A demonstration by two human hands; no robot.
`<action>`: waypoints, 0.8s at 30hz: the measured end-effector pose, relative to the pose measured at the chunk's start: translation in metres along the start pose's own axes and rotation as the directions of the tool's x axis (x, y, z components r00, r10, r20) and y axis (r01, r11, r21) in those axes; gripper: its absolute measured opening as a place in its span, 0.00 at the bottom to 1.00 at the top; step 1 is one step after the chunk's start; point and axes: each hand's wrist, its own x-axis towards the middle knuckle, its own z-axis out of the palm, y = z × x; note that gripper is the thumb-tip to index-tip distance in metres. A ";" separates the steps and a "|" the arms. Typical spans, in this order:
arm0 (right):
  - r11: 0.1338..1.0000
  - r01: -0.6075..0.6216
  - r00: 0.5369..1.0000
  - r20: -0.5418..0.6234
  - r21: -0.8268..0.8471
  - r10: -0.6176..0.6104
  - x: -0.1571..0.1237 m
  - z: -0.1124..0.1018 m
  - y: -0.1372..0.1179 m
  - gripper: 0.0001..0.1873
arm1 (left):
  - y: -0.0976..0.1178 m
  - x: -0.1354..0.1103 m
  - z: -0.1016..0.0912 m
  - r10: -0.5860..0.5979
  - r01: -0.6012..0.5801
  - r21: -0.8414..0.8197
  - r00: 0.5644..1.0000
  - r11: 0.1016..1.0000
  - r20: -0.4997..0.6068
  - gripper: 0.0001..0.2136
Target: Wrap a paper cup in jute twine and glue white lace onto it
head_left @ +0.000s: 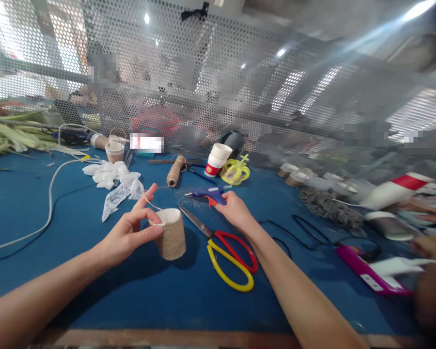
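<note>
My left hand [138,225] pinches the rim of a paper cup [171,237] whose outside is wrapped in brown twine. A loose strand of twine runs from the rim past my raised index finger toward the twine spool [176,172] behind. In my right hand [234,208] is a blue glue gun [207,193] with an orange trigger, its nozzle pointing left above the table. Scissors [218,242] with one red and one yellow handle lie between my forearms, blades toward the cup.
White lace [121,186] lies left of the spool. Stacked paper cups [218,160] and a yellow crown-shaped piece [235,170] stand behind. At right are a purple power strip [370,271], black cord and another person's blurred hand [430,249]. A perforated metal screen [221,87] borders the back.
</note>
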 end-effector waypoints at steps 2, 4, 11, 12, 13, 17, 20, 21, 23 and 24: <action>0.990 0.056 0.998 -0.017 0.128 -0.054 -0.013 -0.010 -0.007 0.17 | -0.002 0.002 0.001 -0.030 0.030 0.001 1.000 1.000 -0.008 0.08; 0.963 0.106 0.992 0.034 0.247 -0.118 -0.031 -0.018 -0.015 0.12 | -0.005 0.004 0.001 -0.059 0.059 -0.006 0.998 0.998 -0.025 0.08; 0.749 0.103 0.898 0.263 0.654 -0.353 -0.083 -0.016 -0.026 0.11 | -0.013 0.008 0.000 -0.150 0.144 -0.061 0.983 0.988 -0.104 0.09; 0.771 0.122 0.893 0.270 0.625 -0.360 -0.087 -0.013 -0.025 0.12 | -0.013 0.008 0.000 -0.160 0.152 -0.075 0.980 0.986 -0.117 0.09; 0.799 0.139 0.893 0.275 0.585 -0.356 -0.090 -0.012 -0.024 0.13 | -0.014 0.009 -0.001 -0.168 0.158 -0.086 0.978 0.984 -0.125 0.09; 0.899 0.201 0.910 0.264 0.390 -0.318 -0.099 -0.008 -0.022 0.15 | -0.015 0.010 -0.001 -0.172 0.158 -0.103 0.974 0.982 -0.144 0.09; 0.898 0.282 0.896 0.242 0.337 -0.372 -0.102 -0.007 -0.023 0.13 | -0.015 0.010 0.000 -0.176 0.163 -0.096 0.974 0.982 -0.145 0.09; 0.890 0.308 0.888 0.235 0.336 -0.396 -0.103 -0.006 -0.023 0.12 | -0.014 0.010 0.000 -0.174 0.163 -0.089 0.975 0.983 -0.141 0.09; 0.883 0.340 0.884 0.211 0.324 -0.418 -0.105 -0.005 -0.024 0.11 | -0.013 0.009 0.000 -0.165 0.156 -0.075 0.978 0.985 -0.126 0.09; 0.884 0.346 0.888 0.194 0.316 -0.417 -0.107 -0.004 -0.024 0.10 | -0.012 0.009 0.000 -0.160 0.153 -0.067 0.980 0.986 -0.119 0.09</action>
